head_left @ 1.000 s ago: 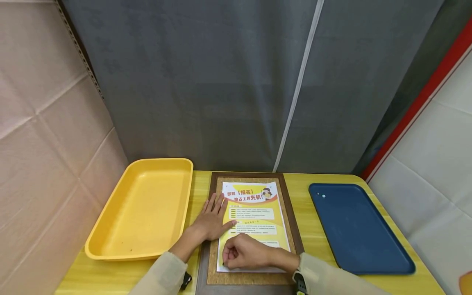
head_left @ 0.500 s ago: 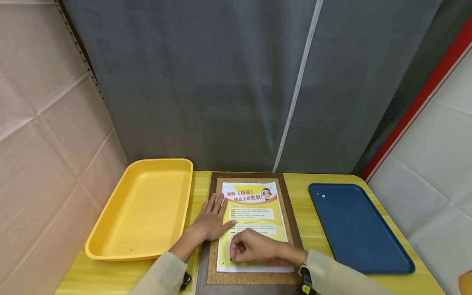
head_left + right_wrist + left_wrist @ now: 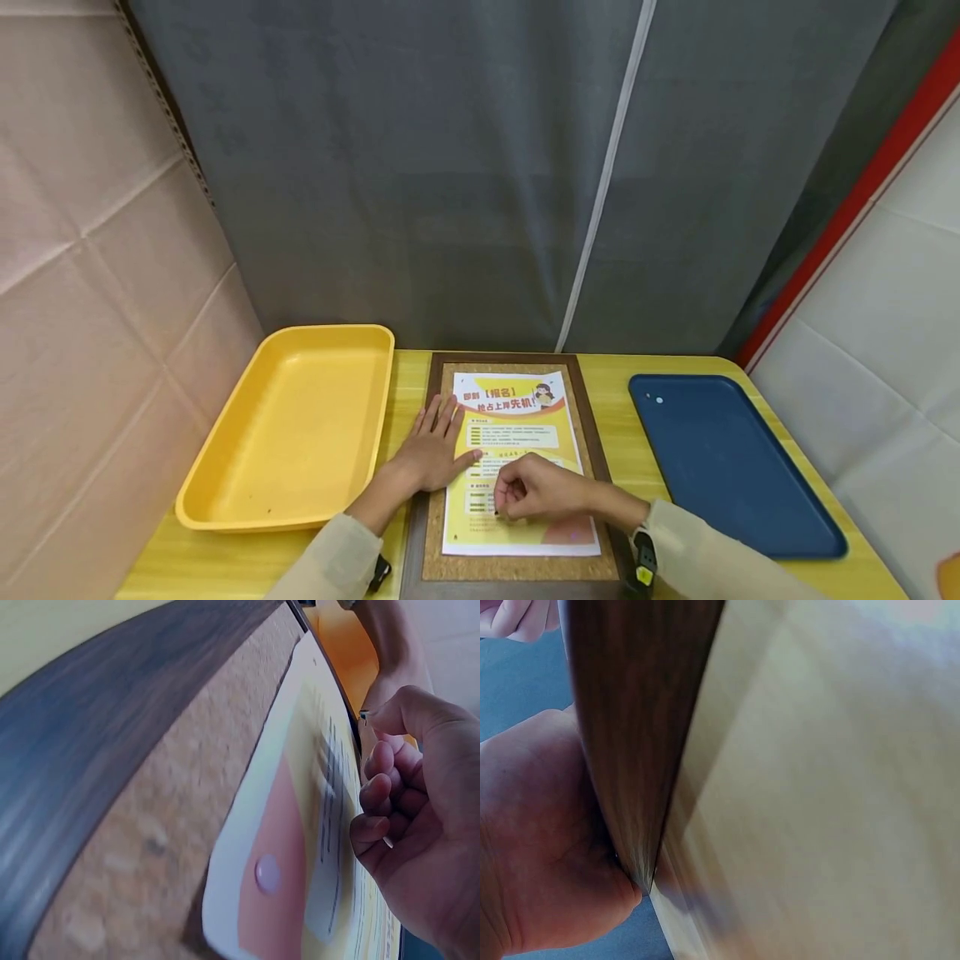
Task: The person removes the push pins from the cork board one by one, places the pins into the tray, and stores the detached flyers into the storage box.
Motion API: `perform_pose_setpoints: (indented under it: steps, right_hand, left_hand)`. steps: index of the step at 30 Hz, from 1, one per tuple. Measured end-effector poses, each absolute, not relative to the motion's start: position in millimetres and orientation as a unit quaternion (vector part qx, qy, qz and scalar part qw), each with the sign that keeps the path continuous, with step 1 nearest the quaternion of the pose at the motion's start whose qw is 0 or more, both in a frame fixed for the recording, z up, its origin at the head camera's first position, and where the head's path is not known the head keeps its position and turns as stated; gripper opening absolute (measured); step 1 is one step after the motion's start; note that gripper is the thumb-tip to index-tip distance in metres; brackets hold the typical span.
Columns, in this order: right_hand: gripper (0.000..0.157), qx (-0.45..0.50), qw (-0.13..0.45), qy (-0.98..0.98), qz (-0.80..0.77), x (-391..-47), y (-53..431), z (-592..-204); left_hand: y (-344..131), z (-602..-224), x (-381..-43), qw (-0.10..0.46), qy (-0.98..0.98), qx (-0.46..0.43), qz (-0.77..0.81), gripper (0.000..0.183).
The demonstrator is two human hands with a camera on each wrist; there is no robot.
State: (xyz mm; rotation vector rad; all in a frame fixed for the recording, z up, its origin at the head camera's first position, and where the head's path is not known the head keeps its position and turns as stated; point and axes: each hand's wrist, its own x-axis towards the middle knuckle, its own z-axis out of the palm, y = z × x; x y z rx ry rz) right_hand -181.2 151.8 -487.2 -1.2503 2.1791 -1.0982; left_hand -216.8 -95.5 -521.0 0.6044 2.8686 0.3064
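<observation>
A yellow-and-white printed sheet point(image 3: 513, 436) lies on a cork board point(image 3: 457, 569) in a dark brown frame point(image 3: 592, 417). My left hand point(image 3: 431, 458) rests flat with spread fingers across the frame's left side and the sheet's edge. Over the lower middle of the sheet, my right hand point(image 3: 540, 487) pinches a small dark pin point(image 3: 364, 714) between thumb and forefinger, the other fingers curled in. Tiny dark specks show near the sheet's upper corners and lower left. Near its lower right is a round lilac spot point(image 3: 268, 873).
A deep yellow tray point(image 3: 288, 433) stands left of the board, and a shallow blue tray point(image 3: 738, 467) lies to the right, with small whitish dots near its far left corner. Behind the yellow table point(image 3: 645, 462) hangs a grey curtain point(image 3: 420, 183). Pale panels flank both sides.
My right hand has moved right and slightly away from me, off the sheet's lower left corner, uncovering a dark speck there. My left hand has stayed in place.
</observation>
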Motion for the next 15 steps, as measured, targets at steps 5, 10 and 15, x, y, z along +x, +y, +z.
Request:
perform_pose_setpoints:
  steps: [5, 10, 15]
  right_hand:
    - [0.017, -0.436, 0.200, 0.777, -0.407, -182.7, 163.6, -485.0]
    - [0.019, -0.419, 0.204, 0.782, -0.414, -184.6, 175.0, -480.4]
    - [0.019, -0.405, 0.198, 0.793, -0.410, -189.0, 185.7, -473.6]
  left_hand:
    - [-94.6, -520.6, -216.0, 0.098, 0.969, 0.202, 0.102, 0.093]
    - [-93.4, -515.8, -212.8, 0.095, 0.970, 0.202, 0.100, 0.092]
    - [-93.3, -507.1, -208.7, 0.097, 0.967, 0.206, 0.115, 0.094]
